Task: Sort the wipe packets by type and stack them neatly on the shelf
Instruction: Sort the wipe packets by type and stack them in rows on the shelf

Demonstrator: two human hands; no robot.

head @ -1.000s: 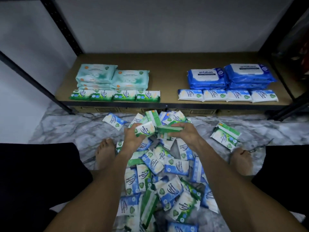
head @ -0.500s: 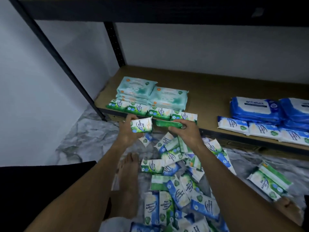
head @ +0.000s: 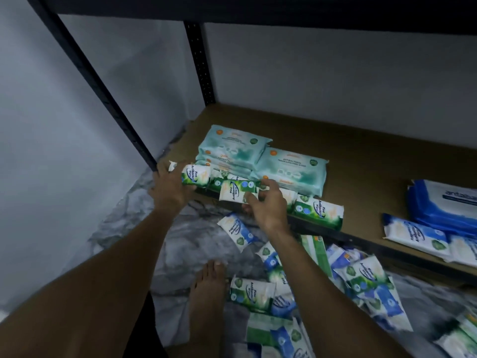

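Your left hand [head: 171,188] grips one green pine packet [head: 195,174] at the front left corner of the shelf [head: 361,164], beside the black post [head: 103,91]; your right hand [head: 268,205] pinches a second green packet [head: 238,191] over the front edge. Two teal stacks [head: 233,146] sit just behind them; bare board lies open to their right.

Two green pine packets [head: 238,193] over shelf [head: 361,161] edge, mixed pile [head: 366,282] below

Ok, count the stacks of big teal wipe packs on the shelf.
2. The left teal stack sits near the shelf's left end; the right teal stack is right beside it. More could lie past the frame's right edge.
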